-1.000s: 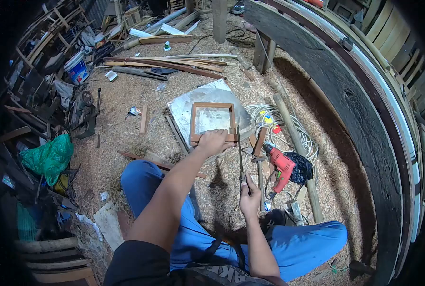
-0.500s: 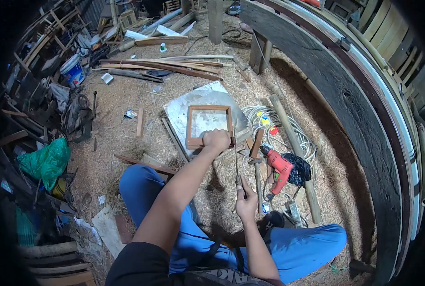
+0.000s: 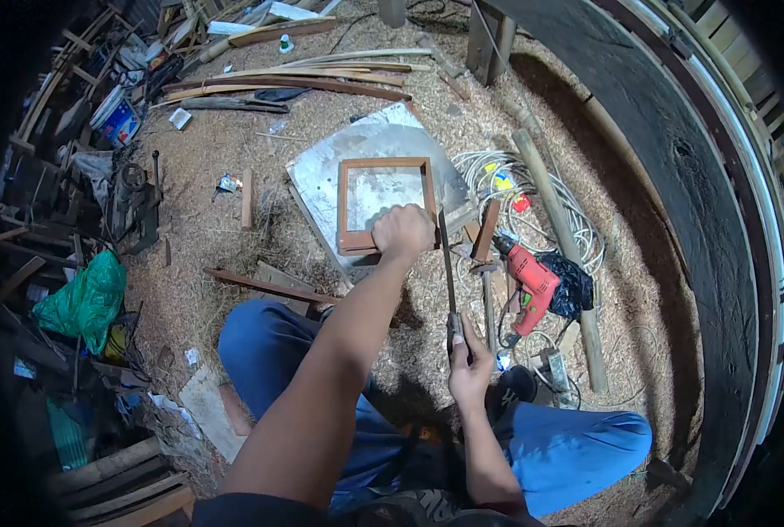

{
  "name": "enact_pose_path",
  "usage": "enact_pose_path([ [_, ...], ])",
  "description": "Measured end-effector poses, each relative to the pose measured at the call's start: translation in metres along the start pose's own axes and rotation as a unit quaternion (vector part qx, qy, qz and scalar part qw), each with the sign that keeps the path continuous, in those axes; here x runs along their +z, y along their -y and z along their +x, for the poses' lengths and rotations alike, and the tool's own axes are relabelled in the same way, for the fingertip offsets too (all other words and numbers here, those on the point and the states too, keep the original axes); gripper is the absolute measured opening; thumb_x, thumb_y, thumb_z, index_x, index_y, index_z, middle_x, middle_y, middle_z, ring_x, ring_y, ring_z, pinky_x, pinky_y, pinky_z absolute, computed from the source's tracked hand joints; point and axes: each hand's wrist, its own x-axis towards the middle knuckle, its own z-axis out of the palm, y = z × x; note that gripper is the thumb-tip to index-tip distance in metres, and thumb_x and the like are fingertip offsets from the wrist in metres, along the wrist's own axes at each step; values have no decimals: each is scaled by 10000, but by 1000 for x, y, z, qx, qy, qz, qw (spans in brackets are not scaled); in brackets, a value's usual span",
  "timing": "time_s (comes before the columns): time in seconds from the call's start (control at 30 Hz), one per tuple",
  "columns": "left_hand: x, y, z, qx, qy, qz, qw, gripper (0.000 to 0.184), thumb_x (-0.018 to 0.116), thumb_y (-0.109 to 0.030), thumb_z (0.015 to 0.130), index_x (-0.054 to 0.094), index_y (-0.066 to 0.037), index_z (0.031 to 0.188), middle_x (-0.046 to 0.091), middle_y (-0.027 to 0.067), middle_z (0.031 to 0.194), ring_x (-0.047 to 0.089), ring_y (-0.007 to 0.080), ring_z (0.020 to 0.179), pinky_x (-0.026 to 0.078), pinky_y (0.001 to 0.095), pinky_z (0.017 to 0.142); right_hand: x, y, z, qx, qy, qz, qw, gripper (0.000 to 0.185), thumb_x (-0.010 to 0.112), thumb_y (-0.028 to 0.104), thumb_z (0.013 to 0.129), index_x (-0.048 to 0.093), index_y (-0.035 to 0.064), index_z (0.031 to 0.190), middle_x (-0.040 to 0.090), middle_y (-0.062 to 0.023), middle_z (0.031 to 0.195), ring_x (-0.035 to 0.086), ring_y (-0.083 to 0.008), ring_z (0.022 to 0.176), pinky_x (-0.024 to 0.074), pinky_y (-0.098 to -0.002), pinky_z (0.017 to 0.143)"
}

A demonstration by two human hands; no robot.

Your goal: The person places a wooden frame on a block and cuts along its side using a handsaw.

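Note:
A rectangular brown wooden frame (image 3: 343,198) lies on a worn pale board (image 3: 308,176) on the ground. My left hand (image 3: 405,230) presses down on the frame's near right corner, its fingers wrapped over the wood. My right hand (image 3: 471,362) grips the handle of a hand tool with a long, narrow dark blade (image 3: 447,263). That blade points away from me, with its tip beside the frame's right side. Whether it is a saw or a file, I cannot tell, nor whether it touches the wood.
Right of the board lie a red power drill (image 3: 534,279), a hammer (image 3: 487,268), a coiled pale cable (image 3: 585,233) and a round pole (image 3: 559,211). Wooden strips (image 3: 321,79) lie beyond. A thick dark beam (image 3: 673,149) runs along the right. A green plastic bag (image 3: 89,299) sits left.
My view has tipped downward, so the surroundings sit higher in the picture. The blade now shows broader and reaches up along the frame's right side. My left hand remains on the same corner.

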Motion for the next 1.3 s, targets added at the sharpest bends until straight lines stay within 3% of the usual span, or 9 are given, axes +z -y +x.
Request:
enact_pose_path([
  [0.07,2,3,2,9,-4,5,1000,366,500,-256,935,790,-37,897,740,244,952,736,379,926,573,457,858,4,-3,3,-82,-14,-23,996,407,551,48,993,580,4,1397,670,-209,1301,615,-172,1184,443,-293,1009],
  [0.27,13,10,3,42,-68,-1,997,484,454,-318,967,770,-19,754,720,253,799,726,425,781,574,495,778,16,7,23,-72,-15,-31,997,390,539,65,1015,566,-22,1394,635,-219,1351,592,-210,1260,426,-314,1058],
  [0.77,14,8,2,21,-70,-10,997,453,471,-300,964,771,-23,770,724,241,797,730,406,791,574,484,773,13,-8,4,-92,-32,-23,995,415,549,160,1029,564,-42,1391,653,-203,1326,600,-223,1239,415,-337,1075],
  [0.83,17,10,-2,21,-66,-9,998,453,470,-299,964,773,-23,772,724,242,798,731,404,790,575,483,772,9,-16,1,-4,-3,-1,1000,416,544,155,1029,559,-50,1391,651,-207,1326,592,-228,1254,406,-345,1088],
  [0.87,16,10,-3,27,-64,-5,998,452,471,-298,963,774,-23,771,724,241,796,732,402,782,577,481,769,14,-2,13,-67,-16,-13,998,421,546,164,1029,557,-50,1391,647,-208,1334,587,-223,1260,398,-340,1095],
  [1.07,17,9,0,25,-89,-5,996,448,481,-299,959,775,-26,760,723,234,775,731,400,749,583,473,750,12,-5,9,-84,-24,-18,996,411,542,138,1024,562,-50,1389,636,-198,1356,579,-208,1259,396,-335,1094],
  [1.2,22,10,5,16,-100,-15,995,449,495,-311,951,772,-28,740,715,231,739,729,402,729,586,481,732,7,-28,2,-17,-19,14,1000,386,539,75,1019,573,-23,1390,665,-200,1312,620,-174,1181,433,-305,1030],
  [1.27,16,8,0,20,-92,-14,995,452,496,-317,950,771,-26,738,714,230,734,728,405,727,585,483,735,18,-1,29,-84,-30,14,996,389,536,62,1014,578,-3,1395,681,-199,1285,646,-149,1071,458,-276,958],
  [1.3,15,8,-3,20,-88,-15,996,456,497,-323,948,770,-25,736,713,228,728,727,407,725,585,486,739,18,7,38,-52,-10,-35,998,399,540,48,1007,578,15,1403,697,-190,1256,647,-133,971,472,-257,893],
])
